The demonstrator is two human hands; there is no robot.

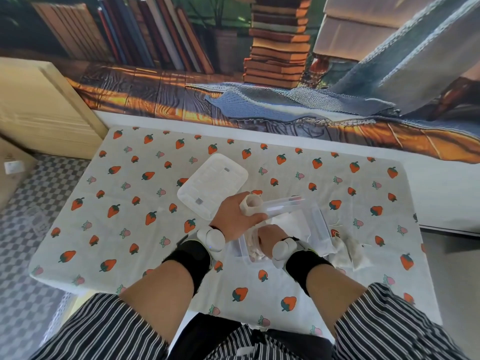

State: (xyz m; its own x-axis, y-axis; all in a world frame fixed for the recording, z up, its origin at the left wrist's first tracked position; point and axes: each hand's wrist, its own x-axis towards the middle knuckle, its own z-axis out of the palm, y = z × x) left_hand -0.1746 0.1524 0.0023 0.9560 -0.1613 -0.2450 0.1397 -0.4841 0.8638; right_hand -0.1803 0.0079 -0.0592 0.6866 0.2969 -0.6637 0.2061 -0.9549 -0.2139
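My left hand (235, 216) hovers over a clear plastic box (318, 224) on the strawberry-print cloth. It grips a white bandage roll (250, 203) together with a clear slim tube (284, 203) that has a red-tipped item inside. Just below it, my right hand (270, 239) reaches down into the box's left end. Its fingers curl round a white gauze roll (254, 246), and their tips are hidden under my left hand. The box's white lid (213, 185) lies upside down on the cloth, up and to the left of the box.
Small clear packets (349, 252) lie on the cloth right of the box. The table (124, 203) is backed by a wall with a bookshelf print. A pale wooden cabinet (39, 107) stands at far left. Both wrists wear black bands with white sensors.
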